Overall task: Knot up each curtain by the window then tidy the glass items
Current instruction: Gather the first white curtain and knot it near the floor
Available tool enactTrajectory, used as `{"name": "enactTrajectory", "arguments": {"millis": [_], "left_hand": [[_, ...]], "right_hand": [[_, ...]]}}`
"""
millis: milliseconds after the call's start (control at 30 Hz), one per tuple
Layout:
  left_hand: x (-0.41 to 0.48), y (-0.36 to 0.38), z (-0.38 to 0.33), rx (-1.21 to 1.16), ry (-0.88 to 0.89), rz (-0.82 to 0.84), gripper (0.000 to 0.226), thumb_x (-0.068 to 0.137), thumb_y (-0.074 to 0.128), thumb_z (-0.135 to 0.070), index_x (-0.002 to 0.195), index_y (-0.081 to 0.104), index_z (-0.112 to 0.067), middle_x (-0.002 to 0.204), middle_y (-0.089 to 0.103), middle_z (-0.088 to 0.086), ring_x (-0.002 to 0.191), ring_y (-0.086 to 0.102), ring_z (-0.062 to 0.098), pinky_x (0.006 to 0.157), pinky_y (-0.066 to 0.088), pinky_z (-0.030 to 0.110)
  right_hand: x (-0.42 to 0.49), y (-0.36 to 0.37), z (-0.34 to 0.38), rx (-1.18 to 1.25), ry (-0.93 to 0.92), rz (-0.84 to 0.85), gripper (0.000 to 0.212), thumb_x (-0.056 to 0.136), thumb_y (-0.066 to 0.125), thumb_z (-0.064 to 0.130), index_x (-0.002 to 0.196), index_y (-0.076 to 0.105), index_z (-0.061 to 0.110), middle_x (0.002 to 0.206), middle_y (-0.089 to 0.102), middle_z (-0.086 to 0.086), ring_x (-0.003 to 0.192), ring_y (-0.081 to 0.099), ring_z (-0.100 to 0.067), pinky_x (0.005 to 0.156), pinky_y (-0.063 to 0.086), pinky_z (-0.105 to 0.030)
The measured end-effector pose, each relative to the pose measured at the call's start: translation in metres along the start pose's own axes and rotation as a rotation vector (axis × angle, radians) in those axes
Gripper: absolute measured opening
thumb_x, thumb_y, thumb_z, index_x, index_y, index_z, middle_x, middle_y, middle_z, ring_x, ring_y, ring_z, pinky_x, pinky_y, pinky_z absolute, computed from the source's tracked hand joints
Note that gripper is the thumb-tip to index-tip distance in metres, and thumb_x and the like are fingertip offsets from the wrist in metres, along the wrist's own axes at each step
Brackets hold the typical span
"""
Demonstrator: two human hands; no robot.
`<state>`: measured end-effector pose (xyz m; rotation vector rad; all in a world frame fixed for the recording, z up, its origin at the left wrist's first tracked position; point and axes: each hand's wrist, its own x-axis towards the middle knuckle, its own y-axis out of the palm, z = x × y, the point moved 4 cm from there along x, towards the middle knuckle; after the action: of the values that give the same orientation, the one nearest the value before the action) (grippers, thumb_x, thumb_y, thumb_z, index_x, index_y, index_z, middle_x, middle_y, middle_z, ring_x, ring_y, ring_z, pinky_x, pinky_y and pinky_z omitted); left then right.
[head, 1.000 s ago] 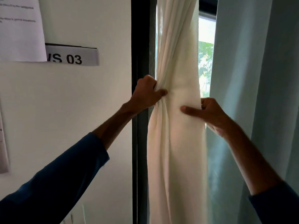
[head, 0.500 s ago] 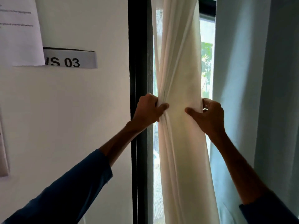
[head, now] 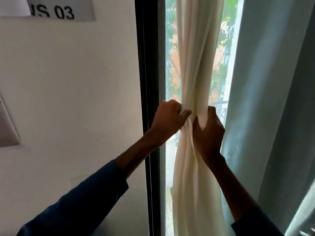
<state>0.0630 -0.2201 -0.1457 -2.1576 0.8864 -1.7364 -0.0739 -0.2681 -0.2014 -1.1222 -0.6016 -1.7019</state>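
2 grips are on 1 curtain in the head view, the only view I have. My left grip is curled round the left edge of the cream curtain, its thumb across the front folds and its fingers wrapped behind, out of my sight. My right grip is clenched on the right edge at almost the same height, with a puff of cloth showing between thumb and fingers. The 2 sit just beside each other, thumbs nearly touching, and pinch the cloth into a narrow waist. Above that waist the curtain hangs in tight upright folds. Below it the curtain spreads wider and runs out of the bottom of the picture, gathered but not yet knotted.

The cream curtain hangs in front of the window pane, between the dark window frame on its left and a teal curtain on its right. Blurred greenery shows through the pane. Left of the frame is a white wall with a sign reading "S 03" at the top edge. Dark blue sleeves cover both forearms partway.
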Motion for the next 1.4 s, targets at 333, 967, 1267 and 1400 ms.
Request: {"name": "enactTrajectory", "arguments": {"millis": [333,967,1267,1400], "left_hand": [[-0.060,0.037,-0.004,-0.021,-0.053,0.060,0.054,0.092,0.058,-0.037,0.047,0.042,-0.012,0.045,0.055,0.006,0.042,0.052,0.023,0.051,0.048,0.042],[-0.079,0.057,-0.013,-0.032,-0.293,0.403,0.058,0.086,0.057,-0.065,0.070,0.059,-0.009,0.068,0.064,0.003,0.068,0.066,0.020,0.061,0.051,0.032],[-0.081,0.058,-0.012,0.125,-0.257,0.120,0.028,0.089,0.064,-0.028,0.075,0.045,-0.013,0.079,0.064,0.013,0.068,0.066,0.030,0.054,0.038,0.028],[-0.084,0.063,-0.017,0.089,-0.301,0.106,0.025,0.087,0.067,-0.028,0.080,0.056,-0.007,0.082,0.065,0.013,0.068,0.065,0.028,0.054,0.042,0.029]], "right_hand": [[-0.098,-0.003,-0.022,-0.115,-0.002,0.247,0.057,0.081,0.072,0.001,0.135,0.053,-0.004,0.111,0.065,-0.024,0.089,0.066,-0.043,0.069,0.056,-0.040],[-0.121,-0.003,-0.025,0.058,0.022,0.418,0.045,0.095,0.044,-0.004,0.138,0.054,0.001,0.135,0.061,-0.020,0.110,0.065,-0.034,0.091,0.051,-0.034],[-0.122,-0.002,-0.039,0.121,0.178,0.321,0.019,0.096,0.066,0.023,0.109,0.076,0.014,0.089,0.079,-0.003,0.084,0.068,-0.007,0.068,0.043,-0.009],[-0.121,0.011,-0.053,0.132,0.149,0.517,0.031,0.092,0.066,0.036,0.068,0.050,0.025,0.056,0.062,0.001,0.065,0.059,-0.009,0.053,0.030,-0.009]]}}
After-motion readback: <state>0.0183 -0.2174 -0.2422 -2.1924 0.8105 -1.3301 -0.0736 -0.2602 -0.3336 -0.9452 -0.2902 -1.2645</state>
